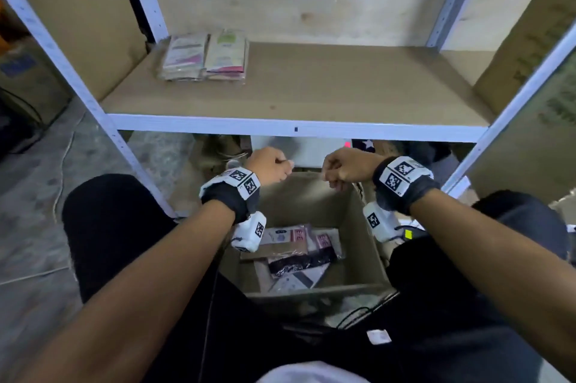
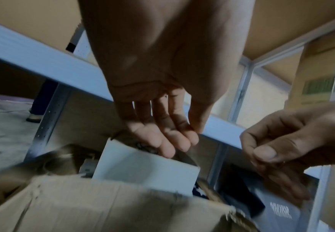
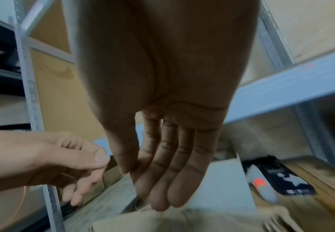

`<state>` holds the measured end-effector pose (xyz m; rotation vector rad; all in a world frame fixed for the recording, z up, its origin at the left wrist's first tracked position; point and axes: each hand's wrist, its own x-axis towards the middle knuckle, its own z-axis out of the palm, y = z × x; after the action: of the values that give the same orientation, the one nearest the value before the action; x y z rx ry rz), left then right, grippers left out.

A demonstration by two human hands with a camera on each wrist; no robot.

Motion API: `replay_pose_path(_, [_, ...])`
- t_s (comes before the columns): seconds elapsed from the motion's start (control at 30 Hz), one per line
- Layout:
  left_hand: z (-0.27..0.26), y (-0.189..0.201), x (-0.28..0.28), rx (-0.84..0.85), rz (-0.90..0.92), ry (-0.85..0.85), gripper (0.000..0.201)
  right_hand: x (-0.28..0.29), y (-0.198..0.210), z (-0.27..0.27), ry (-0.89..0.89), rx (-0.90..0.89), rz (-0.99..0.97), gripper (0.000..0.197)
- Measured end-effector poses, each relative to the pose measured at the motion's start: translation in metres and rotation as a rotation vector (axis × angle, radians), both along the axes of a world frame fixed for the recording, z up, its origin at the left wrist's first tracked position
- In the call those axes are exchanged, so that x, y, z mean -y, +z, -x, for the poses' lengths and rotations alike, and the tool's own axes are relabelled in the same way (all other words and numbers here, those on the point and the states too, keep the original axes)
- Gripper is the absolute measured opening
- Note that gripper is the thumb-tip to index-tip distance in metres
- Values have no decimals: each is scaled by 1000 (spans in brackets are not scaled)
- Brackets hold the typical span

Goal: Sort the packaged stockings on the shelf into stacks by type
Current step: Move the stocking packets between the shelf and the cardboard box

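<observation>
Two low stacks of packaged stockings lie side by side at the back left of the shelf board [image 1: 343,80]: a pink-and-white stack [image 1: 184,58] and a stack topped with a green label [image 1: 226,55]. Below the shelf, between my knees, an open cardboard box [image 1: 311,198] holds several more packages [image 1: 296,251], pink, beige and black. My left hand [image 1: 274,164] and right hand [image 1: 343,169] hover side by side over the box's far rim, just under the shelf's front rail. Both hang with loosely curled fingers [image 2: 162,138] [image 3: 168,172] and hold nothing.
The white front rail [image 1: 280,127] runs just above my hands, with slanted white uprights [image 1: 78,80] on both sides. Large cardboard boxes [image 1: 530,39] stand to the right. Under the shelf sit a white box [image 1: 305,152] and a dark item with a star [image 3: 282,180].
</observation>
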<state>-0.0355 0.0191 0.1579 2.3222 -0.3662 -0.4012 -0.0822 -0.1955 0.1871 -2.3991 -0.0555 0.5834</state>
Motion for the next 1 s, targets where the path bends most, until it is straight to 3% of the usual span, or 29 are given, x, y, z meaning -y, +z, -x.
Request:
replay_pose_path(0.37, [-8, -140, 13, -397, -288, -40, 28, -14, -154, -36, 80, -298, 202, 20])
replay_pose_path(0.47, [-15, -168, 9, -430, -368, -54, 29, -25, -186, -49, 105, -336, 269, 27])
replay_pose_path(0.67, [-22, -207, -3, -378, -553, -64, 36, -43, -238, -70, 161, -285, 380, 31])
replay_pose_path(1.0, [-23, -234, -8, -437, -528, -8, 35, -76, -312, -66, 243, -215, 403, 48])
